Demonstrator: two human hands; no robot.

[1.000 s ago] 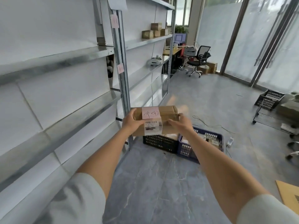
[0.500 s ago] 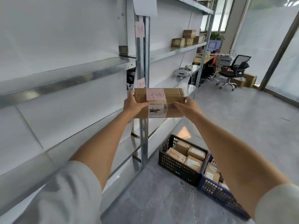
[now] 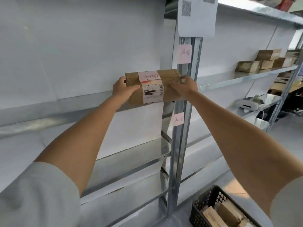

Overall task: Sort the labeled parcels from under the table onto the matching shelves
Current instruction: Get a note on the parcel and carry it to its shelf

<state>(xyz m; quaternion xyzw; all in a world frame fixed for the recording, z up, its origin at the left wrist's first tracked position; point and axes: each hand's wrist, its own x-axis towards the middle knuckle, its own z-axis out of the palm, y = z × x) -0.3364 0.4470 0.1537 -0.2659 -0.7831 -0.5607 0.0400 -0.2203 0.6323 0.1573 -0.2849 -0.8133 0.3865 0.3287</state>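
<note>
A brown cardboard parcel point(image 3: 152, 86) with a pink handwritten note on top and a white barcode label on its front is held at the front edge of a metal shelf point(image 3: 57, 110). My left hand point(image 3: 123, 88) grips its left end and my right hand point(image 3: 184, 87) grips its right end. The parcel's right end sits next to the upright steel post point(image 3: 185, 99). A pink note point(image 3: 184, 54) on that post, just above the parcel, carries similar handwriting. Another pink note point(image 3: 178, 119) is stuck lower on the post.
A black crate point(image 3: 218, 210) with several parcels stands on the floor at bottom right. To the right, the neighbouring rack holds several brown parcels point(image 3: 265, 60) on one shelf and a white device point(image 3: 250, 103) below. A white paper with a QR code point(image 3: 196, 15) hangs above.
I have stepped closer to the rack and raised the parcel up and left to the shelf edge. Both hands stay on its ends.
</note>
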